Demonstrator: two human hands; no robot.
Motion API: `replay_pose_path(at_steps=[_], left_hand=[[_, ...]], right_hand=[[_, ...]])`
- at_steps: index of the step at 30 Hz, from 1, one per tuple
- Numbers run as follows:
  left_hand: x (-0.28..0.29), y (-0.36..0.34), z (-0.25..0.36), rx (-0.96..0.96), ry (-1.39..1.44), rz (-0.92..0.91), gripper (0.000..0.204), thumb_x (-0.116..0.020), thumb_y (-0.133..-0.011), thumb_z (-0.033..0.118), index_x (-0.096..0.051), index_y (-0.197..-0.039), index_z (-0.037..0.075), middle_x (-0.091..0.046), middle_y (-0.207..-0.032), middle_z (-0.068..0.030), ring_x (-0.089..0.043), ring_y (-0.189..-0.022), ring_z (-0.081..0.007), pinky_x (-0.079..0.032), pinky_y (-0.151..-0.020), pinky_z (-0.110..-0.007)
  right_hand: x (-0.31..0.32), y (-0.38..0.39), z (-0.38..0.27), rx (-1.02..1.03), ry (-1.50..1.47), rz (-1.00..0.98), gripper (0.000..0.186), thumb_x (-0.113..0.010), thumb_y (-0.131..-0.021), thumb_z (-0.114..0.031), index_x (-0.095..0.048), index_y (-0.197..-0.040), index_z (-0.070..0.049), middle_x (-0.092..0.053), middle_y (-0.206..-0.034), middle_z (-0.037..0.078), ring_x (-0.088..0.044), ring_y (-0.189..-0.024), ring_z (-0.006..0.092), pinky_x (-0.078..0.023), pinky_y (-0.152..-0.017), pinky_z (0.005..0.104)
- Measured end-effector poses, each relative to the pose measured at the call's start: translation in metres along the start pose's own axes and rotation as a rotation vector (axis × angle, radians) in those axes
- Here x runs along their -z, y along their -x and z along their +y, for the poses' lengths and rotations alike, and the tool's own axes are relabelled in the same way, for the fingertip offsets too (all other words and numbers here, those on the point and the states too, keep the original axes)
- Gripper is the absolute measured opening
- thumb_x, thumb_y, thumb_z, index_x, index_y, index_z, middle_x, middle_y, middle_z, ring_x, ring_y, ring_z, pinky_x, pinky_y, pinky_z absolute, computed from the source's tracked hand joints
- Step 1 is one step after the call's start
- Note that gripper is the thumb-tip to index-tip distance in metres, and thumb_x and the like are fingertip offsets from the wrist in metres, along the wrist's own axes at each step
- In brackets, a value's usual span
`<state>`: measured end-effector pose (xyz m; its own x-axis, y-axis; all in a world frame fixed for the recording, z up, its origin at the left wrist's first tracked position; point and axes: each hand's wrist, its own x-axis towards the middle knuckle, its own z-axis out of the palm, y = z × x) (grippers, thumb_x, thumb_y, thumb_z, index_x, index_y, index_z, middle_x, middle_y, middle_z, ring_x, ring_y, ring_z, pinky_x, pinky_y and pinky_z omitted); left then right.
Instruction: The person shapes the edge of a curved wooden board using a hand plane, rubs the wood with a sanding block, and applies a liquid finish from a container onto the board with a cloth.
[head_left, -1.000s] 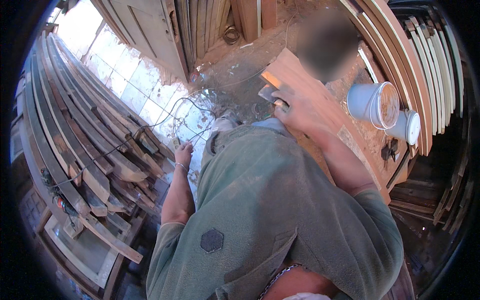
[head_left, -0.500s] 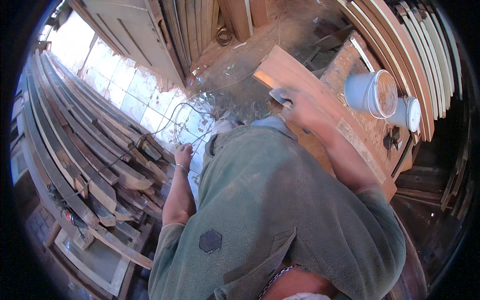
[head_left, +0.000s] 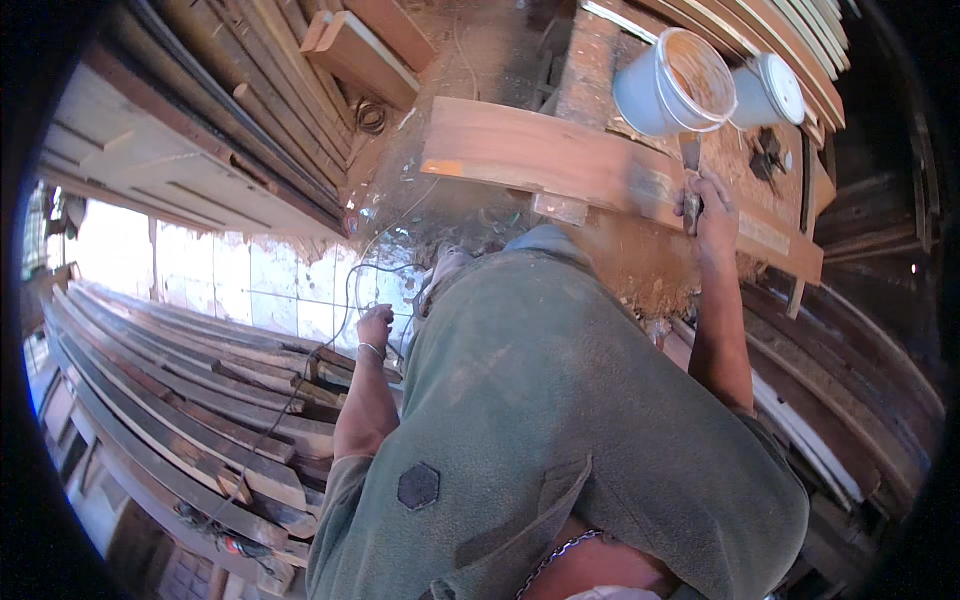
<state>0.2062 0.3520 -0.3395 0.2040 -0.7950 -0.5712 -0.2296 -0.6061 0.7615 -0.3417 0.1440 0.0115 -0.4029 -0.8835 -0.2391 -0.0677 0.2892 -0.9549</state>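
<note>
My right hand is closed round the handle of a putty knife, its flat blade pointing away from me. It is over a long reddish-brown wooden board, whose surface has a pale patch on the right and an orange mark at the left end. A greyish smear is on the board just left of the knife. My left hand hangs low at my left side with its fingers curled, near a dark cable. Whatever it holds, if anything, is hidden.
A white bucket with a brown-stained inside and a lidded white tub stand on the dusty bench behind the board. A dark tool lies nearby. Stacked timber fills the left; a panelled door leans behind it.
My right hand has moved with the putty knife from the board's left part to its right part, and the blade now points away. The view has turned right. My left hand stays low.
</note>
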Motion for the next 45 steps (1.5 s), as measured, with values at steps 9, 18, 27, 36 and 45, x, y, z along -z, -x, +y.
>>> replay_pose_path(at_steps=[9, 18, 27, 36, 45], left_hand=[[-0.022, -0.018, 0.187, 0.007, 0.119, 0.073, 0.018, -0.056, -0.084, 0.01, -0.067, -0.096, 0.002, -0.067, -0.088, -0.0072, -0.062, -0.082, -0.0149, -0.048, -0.071, -0.027], [-0.106, 0.008, 0.239, -0.111, 0.143, 0.048, 0.018, -0.058, -0.088, 0.015, -0.069, -0.093, 0.002, -0.065, -0.082, -0.003, -0.056, -0.074, -0.0095, -0.044, -0.066, -0.025], [-0.155, 0.076, 0.094, 0.307, -0.088, 0.134, 0.023, -0.058, -0.085, 0.023, -0.067, -0.089, 0.003, -0.063, -0.073, -0.0029, -0.057, -0.069, -0.0129, -0.047, -0.063, -0.032], [-0.208, 0.212, -0.018, 0.23, -0.366, 0.156, 0.021, -0.053, -0.089, 0.025, -0.07, -0.093, 0.013, -0.07, -0.089, -0.0062, -0.068, -0.08, -0.0224, -0.053, -0.069, -0.034], [-0.243, 0.226, 0.081, 0.354, -0.037, 0.365, 0.02, -0.058, -0.089, 0.024, -0.069, -0.097, 0.009, -0.067, -0.083, -0.0041, -0.064, -0.074, -0.0162, -0.05, -0.063, -0.031]], right_hand=[[0.019, 0.034, 0.046, -0.125, 0.005, 0.001, 0.029, -0.058, -0.089, -0.019, -0.06, -0.108, 0.002, -0.062, -0.074, 0.007, -0.058, -0.062, 0.0123, -0.045, -0.054, 0.0236], [0.001, 0.005, 0.002, -0.337, -0.242, -0.419, 0.032, -0.055, -0.089, -0.015, -0.058, -0.114, 0.004, -0.063, -0.087, 0.008, -0.061, -0.071, 0.0146, -0.05, -0.06, 0.0261], [0.046, -0.126, -0.064, -0.137, -0.115, -0.427, 0.024, -0.054, -0.088, -0.015, -0.061, -0.101, 0.004, -0.062, -0.085, 0.008, -0.059, -0.073, 0.0134, -0.048, -0.066, 0.0241], [0.035, -0.258, -0.07, -0.128, 0.332, -0.58, 0.02, -0.065, -0.079, -0.017, -0.067, -0.085, 0.002, -0.062, -0.073, 0.007, -0.056, -0.062, 0.014, -0.044, -0.052, 0.0302], [-0.006, -0.311, -0.009, -0.048, 0.756, -0.669, 0.036, -0.069, -0.072, -0.029, -0.069, -0.089, 0.004, -0.066, -0.084, 0.016, -0.062, -0.071, 0.0249, -0.051, -0.06, 0.0381]])
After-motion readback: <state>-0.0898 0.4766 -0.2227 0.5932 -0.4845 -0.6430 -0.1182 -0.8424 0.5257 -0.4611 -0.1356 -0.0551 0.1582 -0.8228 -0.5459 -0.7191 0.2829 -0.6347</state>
